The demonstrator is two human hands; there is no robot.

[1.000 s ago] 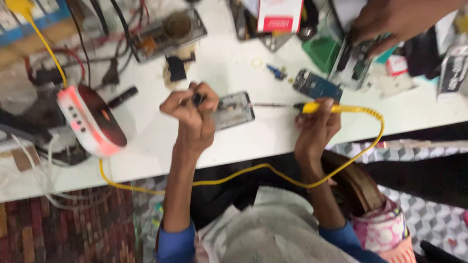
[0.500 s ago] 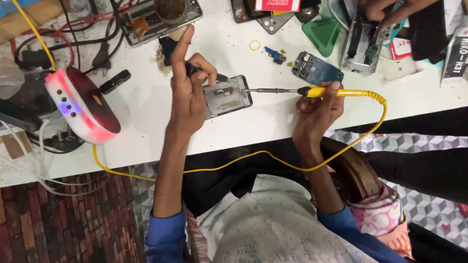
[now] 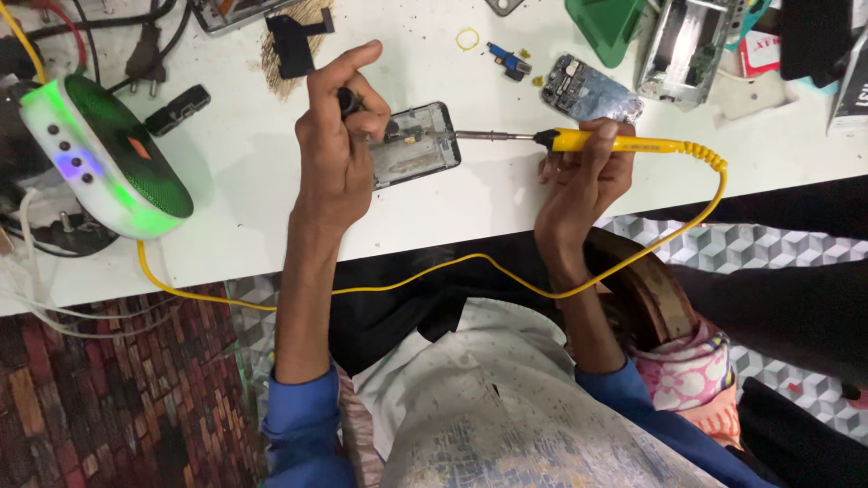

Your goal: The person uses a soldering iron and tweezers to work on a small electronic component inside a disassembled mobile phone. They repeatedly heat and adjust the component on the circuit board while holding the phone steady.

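Yellow soldering iron (image 3: 615,142) in right hand (image 3: 583,181), tip on opened phone (image 3: 414,145).

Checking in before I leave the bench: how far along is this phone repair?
Done: the opened phone lies with its insides exposed. In hand: the right hand holds the yellow soldering iron, tip at the phone's edge; the left hand steadies it, gripping a dark tool. Left: closing it up.

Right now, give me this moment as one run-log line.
left hand: steadies opened phone, pinching dark tool | right hand: holds yellow soldering iron, tip at phone's edge | white table
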